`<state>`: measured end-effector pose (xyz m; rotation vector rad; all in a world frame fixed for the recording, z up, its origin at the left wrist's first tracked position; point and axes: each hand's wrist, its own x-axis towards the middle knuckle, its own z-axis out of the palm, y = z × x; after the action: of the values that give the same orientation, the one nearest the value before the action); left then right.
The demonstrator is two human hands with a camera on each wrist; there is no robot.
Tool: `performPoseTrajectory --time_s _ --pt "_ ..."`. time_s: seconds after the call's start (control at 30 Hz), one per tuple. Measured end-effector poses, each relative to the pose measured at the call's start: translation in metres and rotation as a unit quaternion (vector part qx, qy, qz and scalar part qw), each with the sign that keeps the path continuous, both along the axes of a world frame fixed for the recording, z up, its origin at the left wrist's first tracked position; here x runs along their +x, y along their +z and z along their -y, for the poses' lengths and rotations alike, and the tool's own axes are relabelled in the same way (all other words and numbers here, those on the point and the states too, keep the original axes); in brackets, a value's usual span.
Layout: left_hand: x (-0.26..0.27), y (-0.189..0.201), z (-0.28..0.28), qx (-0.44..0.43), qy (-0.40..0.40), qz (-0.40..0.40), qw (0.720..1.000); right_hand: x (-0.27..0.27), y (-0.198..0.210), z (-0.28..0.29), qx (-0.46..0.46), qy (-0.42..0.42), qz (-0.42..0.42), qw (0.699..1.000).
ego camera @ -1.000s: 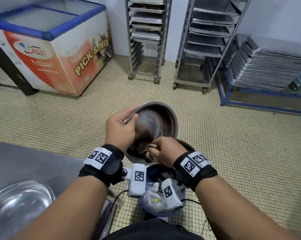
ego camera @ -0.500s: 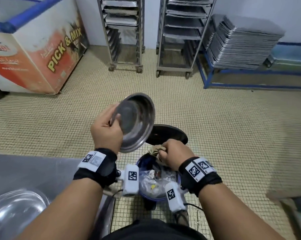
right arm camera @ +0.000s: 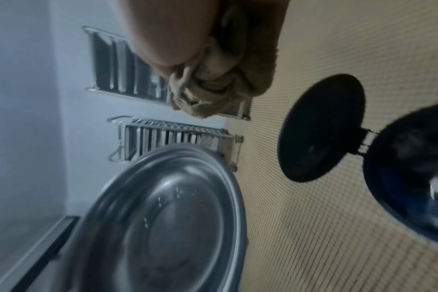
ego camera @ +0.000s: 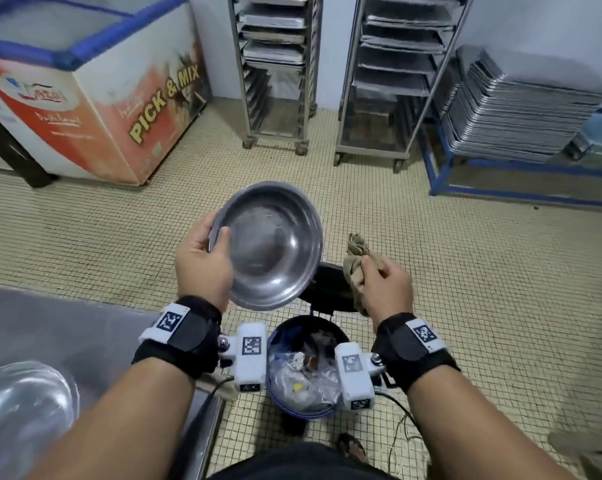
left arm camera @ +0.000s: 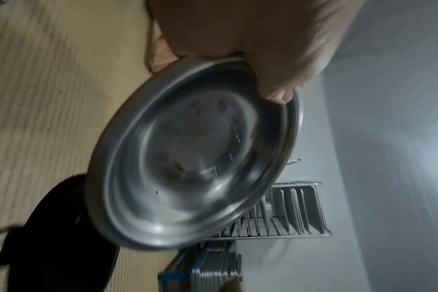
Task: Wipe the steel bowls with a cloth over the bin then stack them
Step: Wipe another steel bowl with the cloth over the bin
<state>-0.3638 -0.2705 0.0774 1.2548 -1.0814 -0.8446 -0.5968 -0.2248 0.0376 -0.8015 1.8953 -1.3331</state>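
Steel bowl and cloth held apart above the open bin
Left hand (ego camera: 202,268) grips the steel bowl (ego camera: 271,244) rim; right hand (ego camera: 387,285) clutches the bunched cloth (ego camera: 356,261), near the bin (ego camera: 275,344)

I see a steel counter (ego camera: 67,327) at lower left with one steel bowl (ego camera: 18,407) resting on it. The tiled floor (ego camera: 465,271) carries the open bin (ego camera: 304,407), two tray racks (ego camera: 275,74), a freezer chest (ego camera: 84,98).
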Motion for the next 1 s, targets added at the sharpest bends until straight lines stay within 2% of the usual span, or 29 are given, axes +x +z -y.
performPoseTrajectory --time_s 0.07,0.13,0.23,0.33,0.47,0.6,0.67,0.7,0.8,0.87,0.93,1.0 --pt "-0.007 0.006 0.001 -0.058 -0.034 0.067 0.995 -0.007 0.004 0.003 -0.018 0.04 -0.071 0.997" --pt "-0.017 0.013 0.004 -0.062 -0.047 0.068 0.995 -0.011 0.005 0.005 -0.03 0.093 -0.141 0.985" --pt "-0.028 0.019 0.008 -0.076 -0.064 0.084 0.991 -0.009 0.012 0.006 -0.054 0.195 -0.201 0.958" --pt "-0.039 0.02 0.008 -0.117 -0.092 0.121 0.982 -0.007 0.027 0.017 -0.079 0.287 -0.299 0.907" --pt "-0.058 0.027 0.006 -0.116 -0.134 0.123 0.976 0.004 0.055 0.045 0.03 0.356 -0.443 0.822" --pt "-0.066 0.041 0.008 -0.085 -0.112 0.075 0.987 0.023 0.061 0.058 0.112 0.427 -0.49 0.751" --pt "-0.063 0.041 0.011 -0.088 -0.094 0.091 0.988 0.03 0.054 0.056 0.129 0.47 -0.499 0.717" --pt "-0.061 0.04 0.011 -0.091 -0.081 0.101 0.987 0.031 0.049 0.055 0.122 0.48 -0.502 0.709" --pt "-0.057 0.035 0.006 -0.087 -0.041 0.094 0.991 0.025 0.041 0.049 0.112 0.483 -0.501 0.709" --pt "-0.053 0.034 0.003 -0.066 -0.02 0.085 0.994 0.016 0.032 0.043 0.142 0.483 -0.483 0.717" --pt "-0.046 0.038 0.004 -0.051 -0.01 0.076 0.996 0.005 0.014 0.037 0.172 0.469 -0.436 0.749" --pt "-0.038 0.039 0.009 -0.04 0.004 0.06 0.997 -0.005 -0.001 0.031 0.179 0.42 -0.36 0.814"
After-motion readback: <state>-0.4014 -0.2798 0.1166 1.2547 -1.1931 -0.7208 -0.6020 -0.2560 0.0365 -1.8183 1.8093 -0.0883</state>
